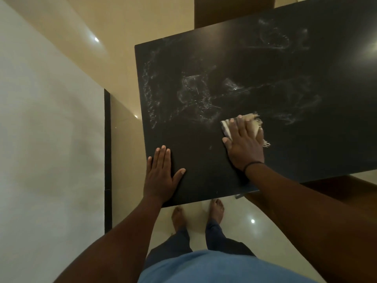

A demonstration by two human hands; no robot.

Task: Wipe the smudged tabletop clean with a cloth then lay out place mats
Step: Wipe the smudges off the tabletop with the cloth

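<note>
A dark tabletop [285, 139] fills the upper right of the head view, streaked with whitish smudges [195, 92] across its middle and far part. My right hand [243, 144] lies flat with straight fingers on a cream, frayed cloth [253, 124], pressing it onto the table near the front edge. My left hand [161, 174] rests flat, fingers straight, on the table's near left corner and holds nothing. The strip of table between my hands looks free of smudges. No place mats are in view.
A brown chair [232, 11] stands at the table's far side, and another brown chair [336, 186] shows under the near right edge. A white wall [44, 119] with a dark skirting [107, 160] runs along the left. My bare feet [197, 213] stand on glossy tiles.
</note>
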